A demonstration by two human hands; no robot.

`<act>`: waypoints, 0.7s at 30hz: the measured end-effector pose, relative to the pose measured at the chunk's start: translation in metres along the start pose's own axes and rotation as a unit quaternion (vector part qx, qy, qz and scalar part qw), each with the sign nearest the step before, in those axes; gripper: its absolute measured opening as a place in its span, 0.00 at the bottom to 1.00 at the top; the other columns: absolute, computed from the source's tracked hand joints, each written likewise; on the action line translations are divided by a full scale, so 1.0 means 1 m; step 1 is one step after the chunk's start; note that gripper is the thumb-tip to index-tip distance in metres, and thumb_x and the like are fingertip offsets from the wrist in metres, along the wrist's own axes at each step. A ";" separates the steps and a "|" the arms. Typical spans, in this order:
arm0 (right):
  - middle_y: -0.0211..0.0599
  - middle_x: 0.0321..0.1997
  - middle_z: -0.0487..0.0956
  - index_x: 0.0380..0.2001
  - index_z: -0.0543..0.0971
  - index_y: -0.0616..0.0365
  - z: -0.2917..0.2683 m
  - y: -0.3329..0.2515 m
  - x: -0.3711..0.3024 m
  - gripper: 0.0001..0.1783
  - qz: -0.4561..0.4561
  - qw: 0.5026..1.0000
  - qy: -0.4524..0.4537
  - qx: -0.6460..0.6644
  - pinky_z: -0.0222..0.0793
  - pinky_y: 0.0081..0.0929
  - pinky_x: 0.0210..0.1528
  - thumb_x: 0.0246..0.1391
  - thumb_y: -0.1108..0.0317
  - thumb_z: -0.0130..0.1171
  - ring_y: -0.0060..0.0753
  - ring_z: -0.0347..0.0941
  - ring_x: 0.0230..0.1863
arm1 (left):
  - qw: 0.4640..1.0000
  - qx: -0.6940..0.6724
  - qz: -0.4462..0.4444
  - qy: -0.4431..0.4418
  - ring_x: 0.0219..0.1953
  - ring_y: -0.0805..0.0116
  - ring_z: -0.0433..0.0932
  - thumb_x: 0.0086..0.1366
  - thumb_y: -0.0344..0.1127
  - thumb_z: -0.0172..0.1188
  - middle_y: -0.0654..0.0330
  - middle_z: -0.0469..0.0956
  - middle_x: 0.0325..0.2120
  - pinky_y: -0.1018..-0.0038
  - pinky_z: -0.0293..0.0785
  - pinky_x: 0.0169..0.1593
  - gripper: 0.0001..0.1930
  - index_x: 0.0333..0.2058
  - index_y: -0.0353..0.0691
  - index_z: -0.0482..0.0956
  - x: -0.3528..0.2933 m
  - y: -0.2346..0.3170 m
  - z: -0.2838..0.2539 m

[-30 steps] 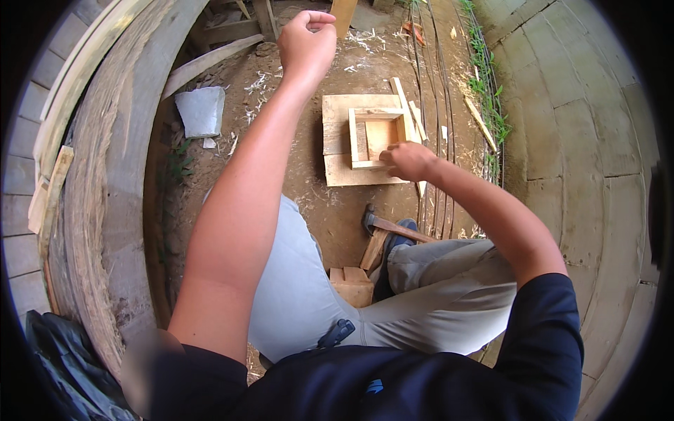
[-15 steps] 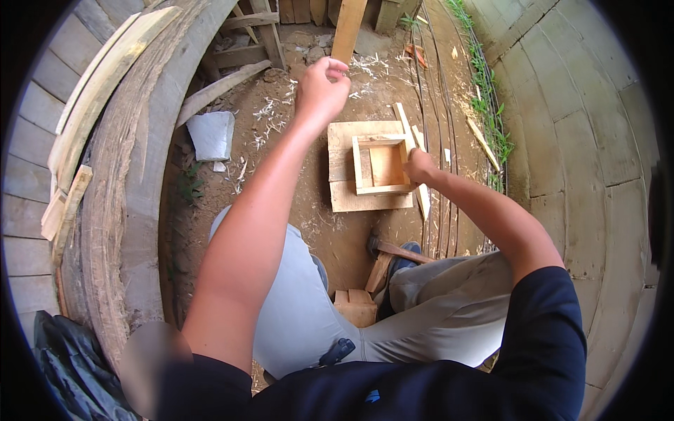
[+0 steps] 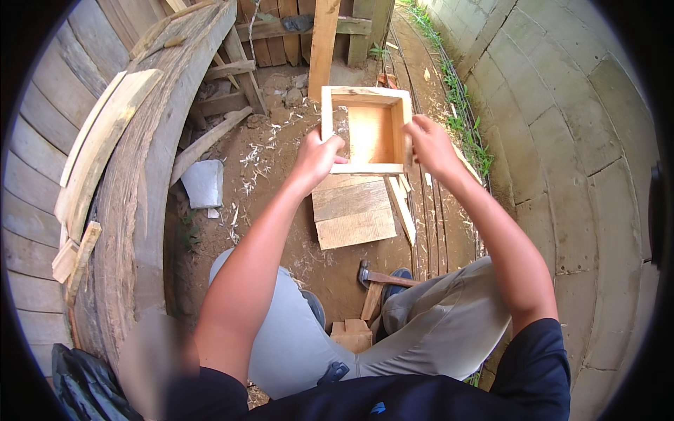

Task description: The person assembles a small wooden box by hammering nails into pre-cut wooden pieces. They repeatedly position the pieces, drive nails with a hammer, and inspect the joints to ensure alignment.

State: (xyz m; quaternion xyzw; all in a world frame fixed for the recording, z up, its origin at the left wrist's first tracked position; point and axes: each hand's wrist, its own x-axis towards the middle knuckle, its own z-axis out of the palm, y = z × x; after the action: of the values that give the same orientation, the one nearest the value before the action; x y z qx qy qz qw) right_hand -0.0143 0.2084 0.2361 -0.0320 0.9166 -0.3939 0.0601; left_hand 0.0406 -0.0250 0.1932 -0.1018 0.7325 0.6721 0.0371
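A small square wooden box frame (image 3: 372,168) is raised above the ground, held between my two hands. A thin panel (image 3: 373,133) covers much of its bottom; through a gap on the left the ground shows. My left hand (image 3: 316,158) is closed on the frame's near left corner, thumb on the inner side. On the right side my right hand (image 3: 433,146) grips the outer edge with bent fingers, slightly blurred. Below the frame, flat boards (image 3: 354,217) lie side by side on the dirt. A pale wood strip (image 3: 403,214) lies along their right side.
A hammer (image 3: 390,278) rests by my right foot, near small wood blocks (image 3: 352,337). An upright wooden post (image 3: 323,52) stands just beyond the frame. A thick timber (image 3: 133,203) runs along the left, a block wall (image 3: 562,154) along the right. A white stone block (image 3: 203,184) lies left.
The box frame has been lifted off the boards and moved away from me. My left hand has come from near the post to the frame's left side.
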 end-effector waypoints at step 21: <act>0.48 0.40 0.80 0.58 0.74 0.58 -0.019 0.006 0.008 0.40 0.090 0.705 -0.348 0.611 0.78 0.54 0.49 0.68 0.33 0.32 0.48 0.79 0.39 | 0.986 -0.156 -0.010 -0.056 0.36 0.55 0.85 0.63 0.35 0.51 0.43 0.82 0.38 0.61 0.86 0.44 0.23 0.51 0.23 0.73 -0.019 -0.001 0.034</act>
State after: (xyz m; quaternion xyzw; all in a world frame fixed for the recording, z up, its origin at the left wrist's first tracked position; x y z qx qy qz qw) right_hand -0.0247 0.2253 0.2446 -0.0404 0.3878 -0.8214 0.4162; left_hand 0.0562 0.0103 0.1924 -0.0760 0.6148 0.7821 0.0681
